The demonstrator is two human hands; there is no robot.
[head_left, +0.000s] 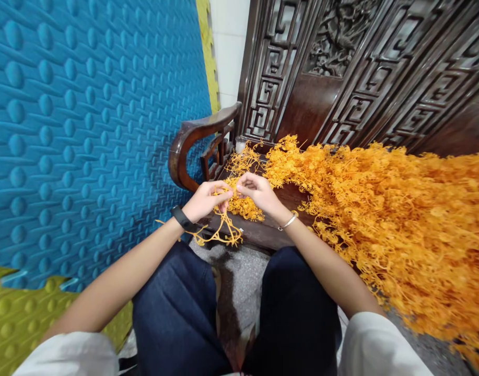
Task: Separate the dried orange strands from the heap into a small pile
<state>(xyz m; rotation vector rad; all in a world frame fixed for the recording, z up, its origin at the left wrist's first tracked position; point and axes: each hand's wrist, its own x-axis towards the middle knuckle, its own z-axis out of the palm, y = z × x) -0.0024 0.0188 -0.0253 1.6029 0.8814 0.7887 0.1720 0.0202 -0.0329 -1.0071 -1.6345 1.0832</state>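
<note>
My left hand (211,199) is closed on a thin yellow-orange branching sprig (226,232), which looks like an artificial plant stem; its forked strands hang below my fingers and trail to the left. Close beside it, my right hand (258,192) has thumb and forefinger pinched together near the top of the sprig. What the right fingertips grip is too small to make out. Under and behind both hands, a small heap of the same orange sprigs (245,209) lies on the dark wooden bench.
A large orange pile (404,219) spreads along the bench to the right. The bench's curved armrest (200,128) stands left of my hands, its carved back (310,99) behind. Blue foam matting (86,130) covers the left side. A small clear cup (241,143) sits by the armrest.
</note>
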